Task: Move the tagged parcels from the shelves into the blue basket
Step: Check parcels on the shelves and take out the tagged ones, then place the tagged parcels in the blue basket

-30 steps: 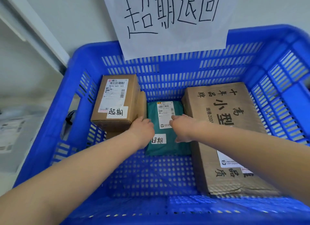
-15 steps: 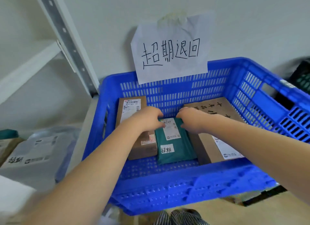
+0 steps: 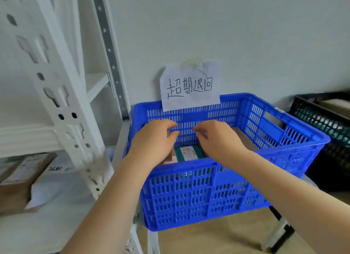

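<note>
— Hovering over the blue basket [image 3: 189, 193], are they, those hands?

— Yes. The left hand [image 3: 155, 142] and the right hand [image 3: 217, 138] hang just above its near rim, fingers loosely curled, holding nothing, tips close together but apart.

— And the parcels?

— Inside the basket, below the hands: a green parcel [image 3: 189, 153] with a white label, a brown box [image 3: 171, 157] touching its left side, and another cardboard box [image 3: 244, 138] to its right, mostly hidden by the right wrist.

— Beyond the basket?

— A handwritten paper sign [image 3: 190, 85] taped to the wall, overlapping the far rim. Left of the basket stands a white shelf rack [image 3: 62, 109] with parcels [image 3: 22, 178] on it; right of the basket, a black crate [image 3: 325, 125].
</note>
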